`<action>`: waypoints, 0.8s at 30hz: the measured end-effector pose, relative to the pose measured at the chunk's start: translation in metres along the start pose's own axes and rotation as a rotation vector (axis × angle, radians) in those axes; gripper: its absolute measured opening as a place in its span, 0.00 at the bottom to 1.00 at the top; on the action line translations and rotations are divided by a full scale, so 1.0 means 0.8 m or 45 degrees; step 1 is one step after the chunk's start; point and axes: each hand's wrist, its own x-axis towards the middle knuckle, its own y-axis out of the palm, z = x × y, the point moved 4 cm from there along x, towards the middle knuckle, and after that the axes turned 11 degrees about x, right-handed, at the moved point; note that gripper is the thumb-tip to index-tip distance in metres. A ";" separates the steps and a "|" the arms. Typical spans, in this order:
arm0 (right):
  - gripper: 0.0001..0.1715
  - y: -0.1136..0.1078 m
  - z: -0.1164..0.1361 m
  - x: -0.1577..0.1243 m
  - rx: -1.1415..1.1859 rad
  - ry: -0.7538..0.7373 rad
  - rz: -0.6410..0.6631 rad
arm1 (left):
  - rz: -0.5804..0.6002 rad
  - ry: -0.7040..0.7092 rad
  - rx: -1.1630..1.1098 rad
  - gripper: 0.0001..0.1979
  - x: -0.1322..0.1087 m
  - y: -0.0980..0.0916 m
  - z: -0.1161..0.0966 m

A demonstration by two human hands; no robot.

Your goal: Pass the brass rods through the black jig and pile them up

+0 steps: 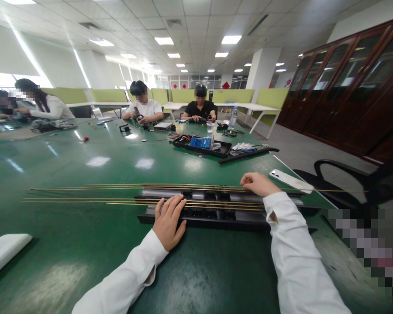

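Two long black channel pieces [203, 222] lie side by side on the green table, with thin brass-coloured rods [85, 201] stretched lengthwise across them. The rods form a near group and a far group, and both stick out well past the left ends. My left hand [169, 220] rests on the near channel and its rods, palm down with fingers stretched out. At the far group, my right hand [258, 184] has its fingers curled and pinched together on a thin brass rod. That rod runs on beyond my right wrist; my fingers partly hide the pinch.
A white phone [291, 181] lies by the table's right edge, near a black chair [340, 174]. Further back is a black tray [196, 150] with a blue part [201, 142]. A white object [6, 253] sits at left. Several people work across the table.
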 end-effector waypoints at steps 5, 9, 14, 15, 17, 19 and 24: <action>0.07 0.000 -0.004 0.001 -0.006 0.001 -0.006 | 0.016 -0.002 0.022 0.23 0.000 0.001 0.001; 0.07 0.000 -0.009 0.003 -0.002 -0.016 -0.006 | 0.013 -0.005 0.027 0.23 0.000 0.002 0.001; 0.07 -0.002 -0.014 0.004 0.009 -0.013 -0.004 | 0.009 0.001 0.030 0.23 0.000 0.001 0.001; 0.06 -0.002 -0.015 0.004 0.010 -0.015 -0.005 | 0.009 0.002 0.031 0.23 0.000 0.001 0.001; 0.06 -0.003 -0.016 0.004 0.013 -0.019 -0.007 | 0.009 0.001 0.033 0.24 0.000 0.000 0.001; 0.06 -0.003 -0.018 0.004 0.015 -0.016 -0.005 | 0.006 0.000 0.031 0.23 0.000 -0.001 0.001; 0.06 -0.007 -0.022 0.003 0.016 0.001 -0.021 | 0.000 0.004 0.034 0.24 -0.001 -0.001 0.001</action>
